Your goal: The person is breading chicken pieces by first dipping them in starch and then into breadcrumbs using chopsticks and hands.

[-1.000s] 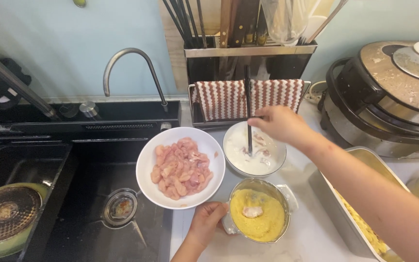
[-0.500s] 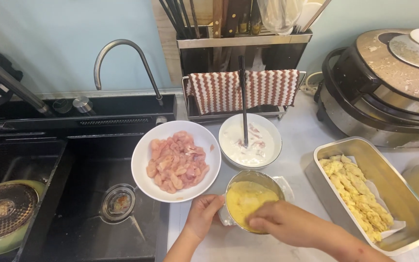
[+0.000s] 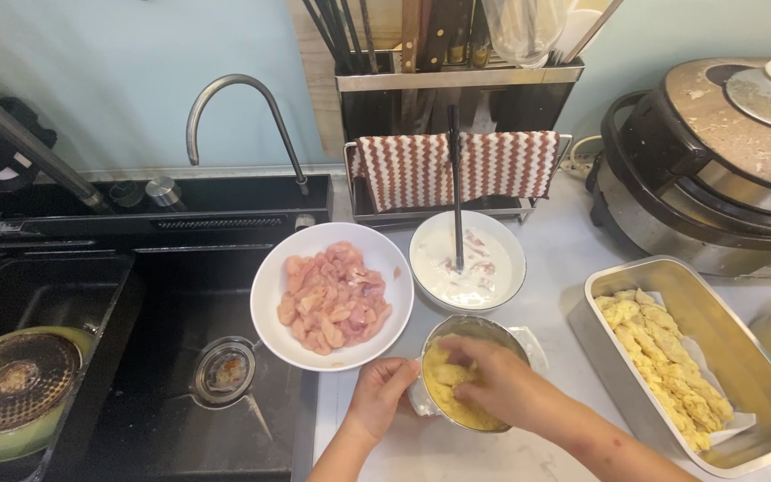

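Right hand (image 3: 497, 386), low centre of frame: fingers curled down into the yellow crumb mix, apparently pressing a piece into it; whether they grip anything I cannot tell. Left hand (image 3: 384, 395): fingers wrapped on the left rim of the small metal bowl (image 3: 432, 339), steadying it. Outward: white batter bowl (image 3: 468, 261) just above, dark utensil (image 3: 455, 192) standing in it, a few pieces showing. White plate (image 3: 269, 308) at centre-left, overhanging the sink (image 3: 158, 402), holds many raw chicken pieces (image 3: 332, 297). Metal tray (image 3: 747, 357) at right holds a row of coated pieces (image 3: 662, 357). Judgement: roughly midway; much chicken uncoated.
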